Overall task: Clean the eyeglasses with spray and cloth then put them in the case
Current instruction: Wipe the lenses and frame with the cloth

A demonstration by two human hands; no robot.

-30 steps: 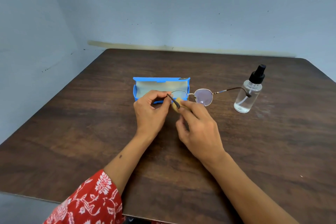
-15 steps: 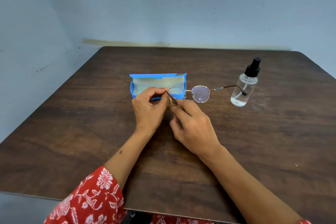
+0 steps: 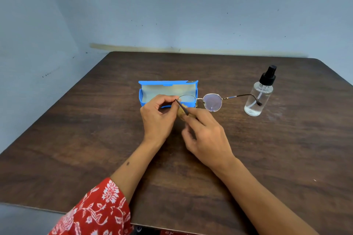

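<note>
Table (image 3: 248,158) bears open blue case (image 3: 145,99), landmark, w/ spray bottle (image 3: 257,99) well right of it; eyeglasses (image 3: 212,102) held just in front of case, long axis left-right, left hand (image 3: 158,118) pinching near temple, right hand (image 3: 208,137) closed on cloth (image 3: 181,113).

Desk (image 3: 267,158): dark brown wood grain, rounded far corners, set against pale blue walls. On it: open blue case (image 3: 147,100), just beyond the left hand (image 3: 157,118), lid upright; clear spray bottle (image 3: 258,99) with black pump, standing well right of the right hand (image 3: 207,137).
</note>
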